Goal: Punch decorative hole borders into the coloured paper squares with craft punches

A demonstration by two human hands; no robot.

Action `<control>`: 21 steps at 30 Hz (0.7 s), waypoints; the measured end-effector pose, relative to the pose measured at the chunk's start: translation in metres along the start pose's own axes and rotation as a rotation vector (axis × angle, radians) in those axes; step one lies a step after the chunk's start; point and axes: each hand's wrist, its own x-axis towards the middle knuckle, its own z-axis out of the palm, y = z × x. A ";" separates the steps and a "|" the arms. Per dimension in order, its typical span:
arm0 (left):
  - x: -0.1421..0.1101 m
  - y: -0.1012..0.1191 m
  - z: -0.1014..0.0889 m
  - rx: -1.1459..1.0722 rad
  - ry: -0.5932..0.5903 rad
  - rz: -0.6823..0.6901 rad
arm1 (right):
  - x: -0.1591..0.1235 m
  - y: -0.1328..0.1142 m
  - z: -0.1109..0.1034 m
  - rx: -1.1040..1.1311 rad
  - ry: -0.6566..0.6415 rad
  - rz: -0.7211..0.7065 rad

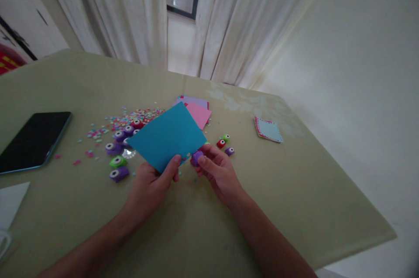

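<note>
My left hand (pixel 155 182) holds a blue sheet of card (pixel 170 135) above the table, the thumb pressed on its lower edge. A few small punched holes show along that edge, close to the thumb. In my right hand (pixel 218 171) is a purple craft punch (pixel 197 158), pinched between thumb and fingers at the card's lower right edge. Whether the card sits in the punch's slot, I cannot tell. More punches lie on both sides: purple ones (pixel 119 174) and a green one (pixel 118 161) to the left, a red one (pixel 221 143) and a purple one (pixel 229 151) to the right.
Coloured paper confetti (pixel 140 115) is scattered behind the card. Pink paper (pixel 199 114) and lilac paper (pixel 196 102) lie beyond it. A small stack of trimmed cards (pixel 268 129) rests at right. A dark tablet (pixel 34 140) and white paper (pixel 13 201) are at left.
</note>
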 end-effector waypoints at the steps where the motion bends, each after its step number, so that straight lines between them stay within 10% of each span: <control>1: 0.000 0.000 0.000 0.005 -0.005 0.005 | 0.000 0.001 0.000 -0.010 -0.004 -0.006; 21: 0.003 0.003 -0.002 0.065 -0.015 0.008 | 0.001 0.004 -0.001 -0.003 0.005 -0.021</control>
